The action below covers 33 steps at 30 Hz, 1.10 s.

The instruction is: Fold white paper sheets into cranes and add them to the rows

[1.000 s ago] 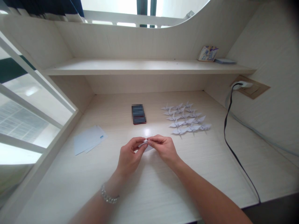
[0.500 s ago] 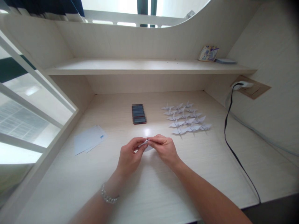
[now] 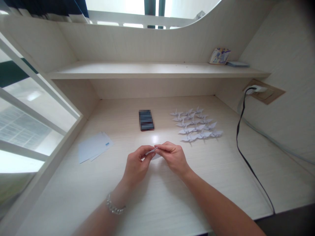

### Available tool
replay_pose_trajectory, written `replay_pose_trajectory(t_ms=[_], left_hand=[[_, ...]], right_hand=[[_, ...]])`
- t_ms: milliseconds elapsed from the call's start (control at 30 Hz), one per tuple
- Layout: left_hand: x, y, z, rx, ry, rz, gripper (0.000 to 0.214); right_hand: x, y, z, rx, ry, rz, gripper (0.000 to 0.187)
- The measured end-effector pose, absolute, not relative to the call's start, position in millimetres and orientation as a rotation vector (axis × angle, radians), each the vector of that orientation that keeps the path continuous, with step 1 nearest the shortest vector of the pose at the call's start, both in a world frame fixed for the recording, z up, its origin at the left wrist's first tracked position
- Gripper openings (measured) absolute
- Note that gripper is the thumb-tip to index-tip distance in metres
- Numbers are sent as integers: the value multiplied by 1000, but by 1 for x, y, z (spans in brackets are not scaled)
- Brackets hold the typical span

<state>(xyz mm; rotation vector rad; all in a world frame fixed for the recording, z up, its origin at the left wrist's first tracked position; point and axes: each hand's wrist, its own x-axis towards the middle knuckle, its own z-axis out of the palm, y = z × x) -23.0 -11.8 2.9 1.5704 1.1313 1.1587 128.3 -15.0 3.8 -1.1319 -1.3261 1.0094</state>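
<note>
Between my two hands is a small piece of folded white paper [image 3: 156, 157], partly covered by the fingers. My left hand [image 3: 138, 163] pinches its left side between thumb and fingers. From the right, my right hand [image 3: 173, 157] pinches the same paper near its top, the fingertips of both hands almost meeting. Beyond my right hand, several white paper cranes [image 3: 194, 126] stand in rows on the desk. A few flat white paper sheets [image 3: 92, 147] lie to the left of my left hand, one with a small blue mark.
A dark phone-like object [image 3: 146, 120], blurred by pixels, lies behind my hands on the desk [image 3: 157, 209]. A shelf [image 3: 137, 69] runs across the back, holding a small colourful box [image 3: 220, 56]. At right, a black cable [image 3: 238, 131] hangs from a wall socket [image 3: 268, 93].
Almost nothing differs. The fingers of my left hand have shifted very slightly on the folded paper; both hands stay in the same place.
</note>
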Motion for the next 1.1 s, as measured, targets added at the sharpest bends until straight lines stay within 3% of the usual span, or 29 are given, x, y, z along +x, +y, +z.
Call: replay_pose_trajectory(t_ms=[1100], left_hand=[[-24, -11, 3, 1503, 1111, 1097, 14]], right_hand=[[130, -11, 2, -1170, -1197, 1196, 13]])
